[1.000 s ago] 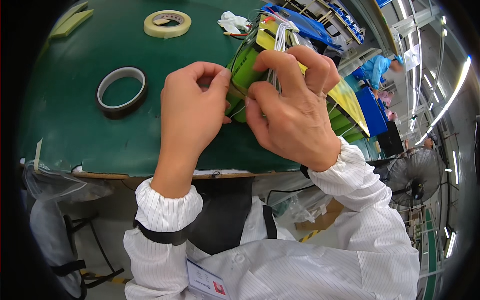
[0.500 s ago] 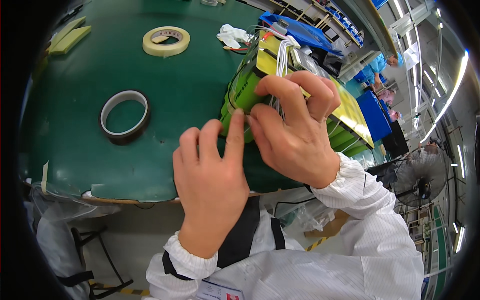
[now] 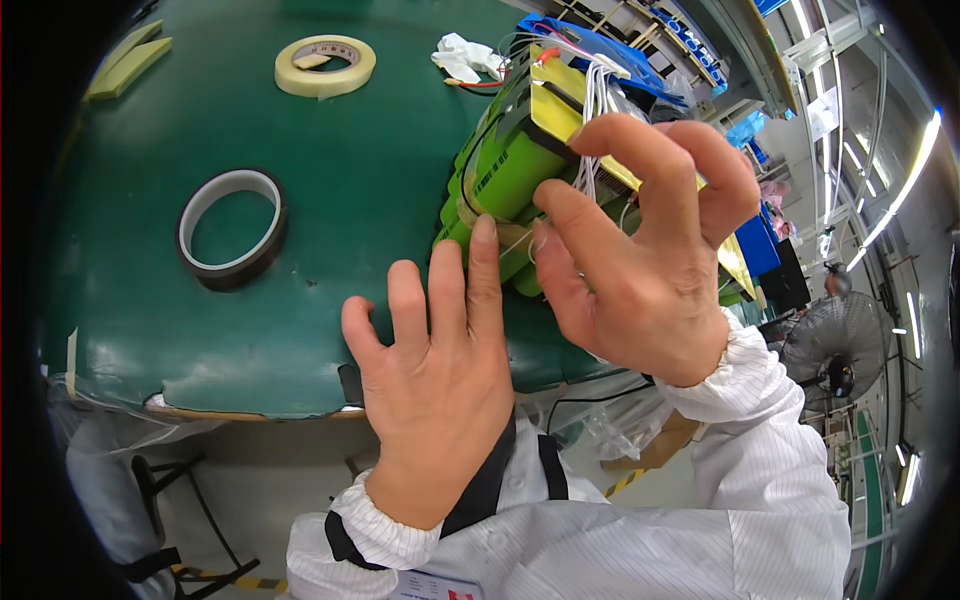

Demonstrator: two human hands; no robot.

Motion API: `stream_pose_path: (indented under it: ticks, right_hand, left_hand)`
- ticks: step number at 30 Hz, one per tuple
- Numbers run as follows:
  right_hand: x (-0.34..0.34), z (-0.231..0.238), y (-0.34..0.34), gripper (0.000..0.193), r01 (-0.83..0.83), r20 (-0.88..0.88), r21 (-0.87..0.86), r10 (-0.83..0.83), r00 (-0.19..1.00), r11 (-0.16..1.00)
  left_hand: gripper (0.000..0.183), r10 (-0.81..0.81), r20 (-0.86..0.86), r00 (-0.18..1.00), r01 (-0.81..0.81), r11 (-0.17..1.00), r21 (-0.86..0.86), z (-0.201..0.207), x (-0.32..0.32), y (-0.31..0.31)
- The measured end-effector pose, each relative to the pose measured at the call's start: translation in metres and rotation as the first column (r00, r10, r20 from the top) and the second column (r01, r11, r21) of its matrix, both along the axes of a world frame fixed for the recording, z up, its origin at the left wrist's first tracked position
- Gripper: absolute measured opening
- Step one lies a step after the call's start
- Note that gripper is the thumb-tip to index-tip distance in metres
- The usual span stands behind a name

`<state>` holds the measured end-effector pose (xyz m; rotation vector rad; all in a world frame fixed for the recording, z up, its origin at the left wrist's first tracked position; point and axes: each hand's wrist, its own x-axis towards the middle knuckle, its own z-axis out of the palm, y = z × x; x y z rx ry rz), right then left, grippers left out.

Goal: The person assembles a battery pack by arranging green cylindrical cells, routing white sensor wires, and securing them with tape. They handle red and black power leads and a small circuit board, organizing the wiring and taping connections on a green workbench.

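Observation:
A green battery pack of cylindrical cells, with yellow end sheets, stands at the table's right. My left hand has its fingers spread; its index fingertip presses the pack's near side beside a strip of yellowish tape. A thin black wire runs down that side under the tape. Just right of that fingertip, my right hand is curled, thumb and index tips apart. A thin pale strand crosses between the two hands, and I see no firm grip on it. White wires hang over the pack's top behind the right hand.
On the green table lie a black tape roll, a cream tape roll, yellow-green foam strips and crumpled white tissue. Behind the pack is a blue bin. A fan stands at right.
My right hand has moved right and its fingers have opened from near the left index fingertip. My left fingers have spread. The pack's marked side shows more clearly.

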<state>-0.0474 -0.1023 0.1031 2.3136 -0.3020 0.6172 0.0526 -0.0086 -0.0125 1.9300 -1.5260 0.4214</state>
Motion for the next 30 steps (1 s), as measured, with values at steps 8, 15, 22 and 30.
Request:
stream_pose_path:
  ticks: [8,15,22,30]
  right_hand:
    - [0.003,0.004,-0.006,0.021,-0.026,-0.115,0.038,0.030,0.993,0.999]
    - [0.006,-0.008,-0.012,0.021,-0.052,-0.099,-0.018,0.050,0.994,0.998]
    - [0.008,-0.013,-0.008,0.018,-0.050,-0.061,-0.007,0.049,0.997,0.999]
    - [0.008,-0.013,-0.005,0.021,-0.053,-0.005,0.048,0.053,0.999,0.997]
  left_hand:
    - [0.082,-0.006,-0.041,0.999,0.008,0.999,0.032,0.001,0.001,0.001]
    - [0.077,-0.004,-0.063,0.998,0.006,1.000,0.020,0.001,0.001,0.000]
    - [0.070,-0.019,-0.013,1.000,0.019,1.000,-0.017,0.000,-0.001,0.004]
    - [0.072,-0.019,-0.015,1.000,0.019,1.000,0.019,0.002,-0.003,0.002]
